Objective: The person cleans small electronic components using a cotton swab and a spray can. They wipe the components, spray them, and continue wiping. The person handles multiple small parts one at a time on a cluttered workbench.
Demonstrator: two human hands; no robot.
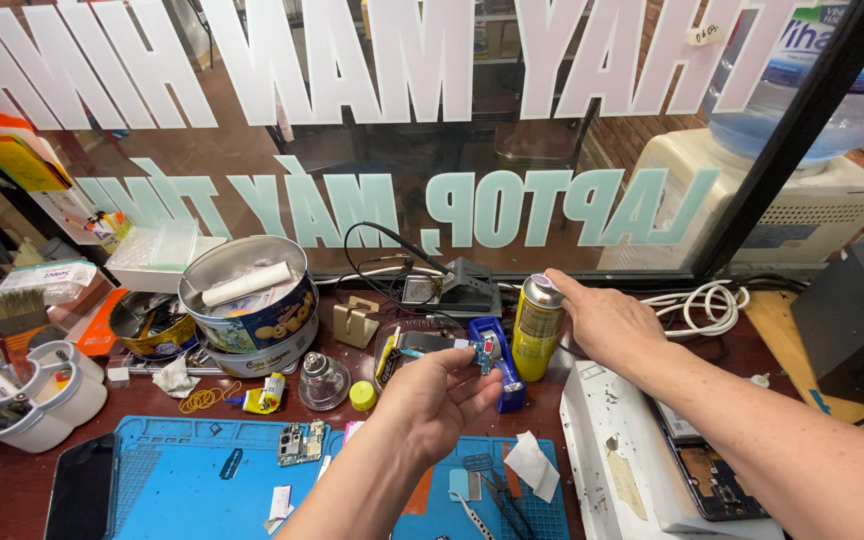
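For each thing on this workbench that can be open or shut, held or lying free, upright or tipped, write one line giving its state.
left hand: shut on small part
small part: held, off the bench
right hand: fingers on spray can top
spray can: upright
round tin: open, lidless, holding a white roll
phone: flat, screen dark

Dark wooden bench (12, 490). On it: blue mat (182, 480), phone (82, 488), round tins (249, 300), white cups (37, 395), yellow can (535, 330), glass dome (323, 381), rubber bands (204, 400).

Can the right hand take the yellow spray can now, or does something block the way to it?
Probably yes. The right hand already rests its fingertips on top of the yellow spray can, and nothing stands between them. The left hand is busy beside the blue tape dispenser.
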